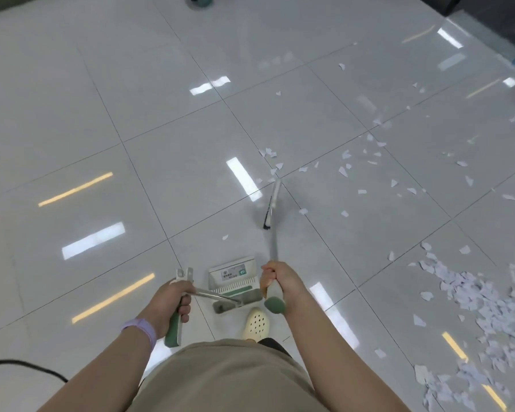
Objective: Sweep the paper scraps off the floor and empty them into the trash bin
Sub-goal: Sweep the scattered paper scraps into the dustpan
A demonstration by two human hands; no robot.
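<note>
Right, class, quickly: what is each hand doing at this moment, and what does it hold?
Left hand: closed round the dustpan handle.
Right hand: closed round the broom handle, broom head out among the paper scraps.

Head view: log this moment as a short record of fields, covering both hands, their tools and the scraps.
left hand: grips the dustpan handle
right hand: grips the broom handle
dustpan: in front of the feet, no scraps visible inside
broom head: out ahead, beside the nearest loose scraps
paper scraps: dense pile on the right, thinner scatter further out
floor: glossy pale tiles
trash bin: not identifiable
</note>
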